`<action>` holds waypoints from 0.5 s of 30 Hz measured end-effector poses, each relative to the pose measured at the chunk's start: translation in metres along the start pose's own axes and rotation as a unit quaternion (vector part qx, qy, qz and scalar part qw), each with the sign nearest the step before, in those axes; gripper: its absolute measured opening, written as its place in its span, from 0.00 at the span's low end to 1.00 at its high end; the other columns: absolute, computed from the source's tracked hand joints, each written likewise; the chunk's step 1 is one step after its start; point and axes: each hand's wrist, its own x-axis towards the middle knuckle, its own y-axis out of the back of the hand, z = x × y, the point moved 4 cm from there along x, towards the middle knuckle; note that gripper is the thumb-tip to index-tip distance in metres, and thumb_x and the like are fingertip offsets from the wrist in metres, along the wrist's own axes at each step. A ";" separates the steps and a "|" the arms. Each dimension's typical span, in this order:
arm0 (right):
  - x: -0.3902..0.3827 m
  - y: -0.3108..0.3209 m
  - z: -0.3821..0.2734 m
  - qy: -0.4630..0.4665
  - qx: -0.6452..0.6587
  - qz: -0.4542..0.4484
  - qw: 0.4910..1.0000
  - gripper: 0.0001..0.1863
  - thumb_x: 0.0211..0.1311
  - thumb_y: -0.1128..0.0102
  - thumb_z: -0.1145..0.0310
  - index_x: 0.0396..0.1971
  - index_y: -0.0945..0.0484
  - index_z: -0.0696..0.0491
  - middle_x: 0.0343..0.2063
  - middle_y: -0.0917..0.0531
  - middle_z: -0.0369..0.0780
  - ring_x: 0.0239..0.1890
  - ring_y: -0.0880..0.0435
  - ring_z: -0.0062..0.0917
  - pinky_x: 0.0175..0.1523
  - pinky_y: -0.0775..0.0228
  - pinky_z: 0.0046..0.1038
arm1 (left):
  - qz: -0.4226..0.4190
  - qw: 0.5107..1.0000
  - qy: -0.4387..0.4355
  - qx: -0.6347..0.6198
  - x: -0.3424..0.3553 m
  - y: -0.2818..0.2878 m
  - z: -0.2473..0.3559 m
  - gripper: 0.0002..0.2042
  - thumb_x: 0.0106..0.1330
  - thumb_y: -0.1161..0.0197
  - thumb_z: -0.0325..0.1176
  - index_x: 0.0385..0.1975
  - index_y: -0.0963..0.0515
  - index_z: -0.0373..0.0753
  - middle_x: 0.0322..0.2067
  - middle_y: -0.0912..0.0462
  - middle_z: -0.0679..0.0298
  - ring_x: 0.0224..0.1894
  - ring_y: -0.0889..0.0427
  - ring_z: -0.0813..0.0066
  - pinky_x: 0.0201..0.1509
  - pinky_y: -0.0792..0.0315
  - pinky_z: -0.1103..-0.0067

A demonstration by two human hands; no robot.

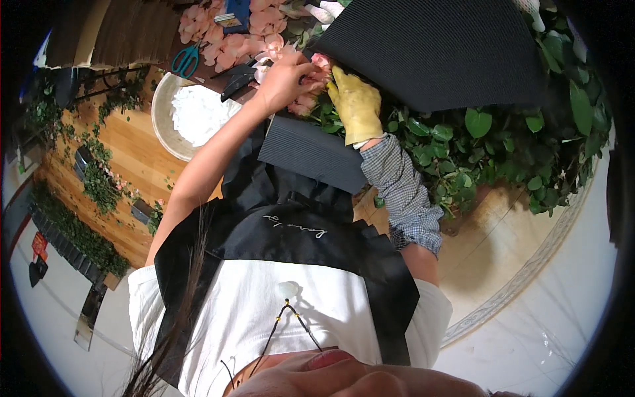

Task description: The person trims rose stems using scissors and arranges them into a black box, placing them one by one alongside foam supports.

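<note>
At the work surface, my bare left hand (pixel 286 81) bends its fingers round the head of a pink rose (pixel 321 63). Beside it my right hand (pixel 356 104), in a yellow glove with a checked sleeve cover, closes on the same small bunch of roses; its fingertips are partly hidden. More pink blooms (pixel 302 104) and green stems show below my hands. A dark ribbed sheet (pixel 314 151) lies just in front of me, under the bunch. A black-handled tool (pixel 237 83) is next to my left wrist; its kind is unclear.
A larger dark ribbed sheet (pixel 436 53) covers leafy stems (pixel 476 126) at the right. Teal scissors (pixel 185 61) and loose pink petals (pixel 228 53) lie at the far left. A round basin (pixel 161 116) of white pieces stands below. Stacked brown cardboard (pixel 126 33) is behind it.
</note>
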 end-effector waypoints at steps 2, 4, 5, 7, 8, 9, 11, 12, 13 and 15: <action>-0.001 0.000 0.003 -0.008 0.001 -0.010 1.000 0.19 0.63 0.39 0.53 0.52 0.22 0.43 0.32 0.14 0.41 0.31 0.13 0.39 0.37 0.20 0.39 | 0.014 1.000 0.016 0.002 0.001 -0.004 -0.001 0.10 0.54 0.27 0.30 0.35 0.16 0.36 0.33 0.20 0.58 0.36 0.21 0.59 0.41 0.26 0.67; -0.001 0.000 0.004 0.010 0.006 0.004 1.000 0.19 0.64 0.40 0.51 0.52 0.22 0.43 0.33 0.14 0.40 0.31 0.13 0.38 0.38 0.19 0.38 | 0.055 0.997 0.024 0.047 -0.001 0.007 -0.010 0.07 0.55 0.29 0.27 0.33 0.16 0.36 0.32 0.19 0.58 0.36 0.20 0.59 0.40 0.25 0.68; -0.003 -0.001 0.005 0.007 0.009 0.004 1.000 0.19 0.64 0.40 0.51 0.52 0.22 0.43 0.33 0.14 0.40 0.31 0.13 0.38 0.38 0.19 0.38 | 0.111 0.990 0.073 0.057 -0.004 0.020 -0.021 0.07 0.55 0.30 0.27 0.33 0.17 0.36 0.31 0.18 0.58 0.34 0.19 0.59 0.39 0.25 0.69; -0.004 -0.002 0.006 -0.011 -0.006 0.010 1.000 0.20 0.65 0.41 0.50 0.52 0.22 0.43 0.34 0.14 0.40 0.32 0.13 0.37 0.38 0.19 0.38 | 0.161 0.971 0.149 0.098 -0.015 0.046 -0.043 0.06 0.56 0.31 0.28 0.32 0.17 0.38 0.30 0.17 0.59 0.32 0.18 0.59 0.37 0.25 0.69; -0.003 -0.002 0.006 -0.013 -0.004 0.011 1.000 0.20 0.65 0.41 0.50 0.52 0.22 0.43 0.34 0.14 0.40 0.32 0.13 0.37 0.38 0.19 0.38 | 0.156 0.964 0.175 0.127 -0.018 0.055 -0.044 0.05 0.56 0.31 0.29 0.31 0.17 0.39 0.29 0.16 0.60 0.31 0.18 0.58 0.36 0.25 0.67; -0.001 -0.003 0.007 -0.016 0.003 -0.002 1.000 0.21 0.65 0.41 0.50 0.53 0.23 0.43 0.34 0.14 0.40 0.33 0.13 0.37 0.38 0.19 0.37 | 0.104 0.981 0.113 0.119 -0.016 0.057 -0.034 0.06 0.56 0.31 0.31 0.32 0.17 0.40 0.28 0.17 0.60 0.31 0.19 0.58 0.36 0.25 0.68; 0.001 -0.001 0.007 -0.021 0.010 -0.015 1.000 0.21 0.65 0.42 0.49 0.54 0.23 0.42 0.34 0.14 0.40 0.33 0.13 0.37 0.38 0.19 0.36 | 0.004 0.996 -0.064 0.070 -0.009 0.055 -0.006 0.10 0.56 0.29 0.36 0.35 0.18 0.41 0.28 0.20 0.62 0.33 0.20 0.60 0.36 0.25 0.69; 0.001 0.000 0.005 -0.013 0.001 -0.016 1.000 0.21 0.64 0.40 0.50 0.53 0.23 0.43 0.34 0.14 0.40 0.34 0.13 0.36 0.39 0.19 0.36 | -0.055 0.985 -0.159 0.039 -0.007 0.046 0.003 0.13 0.55 0.29 0.40 0.37 0.18 0.42 0.31 0.22 0.65 0.35 0.20 0.62 0.38 0.25 0.70; 0.000 0.001 0.005 -0.005 -0.009 -0.017 1.000 0.21 0.64 0.39 0.50 0.53 0.22 0.44 0.34 0.14 0.40 0.35 0.13 0.36 0.39 0.19 0.35 | -0.113 0.975 -0.186 0.043 -0.006 0.038 0.010 0.14 0.53 0.28 0.40 0.37 0.19 0.42 0.33 0.22 0.65 0.37 0.20 0.64 0.39 0.25 0.70; -0.003 -0.003 0.009 0.024 0.014 0.000 1.000 0.22 0.62 0.37 0.51 0.53 0.23 0.45 0.34 0.14 0.40 0.36 0.13 0.35 0.39 0.19 0.35 | -0.180 0.948 -0.256 0.063 -0.010 0.021 0.008 0.17 0.52 0.29 0.42 0.39 0.20 0.43 0.36 0.23 0.67 0.39 0.20 0.67 0.41 0.25 0.71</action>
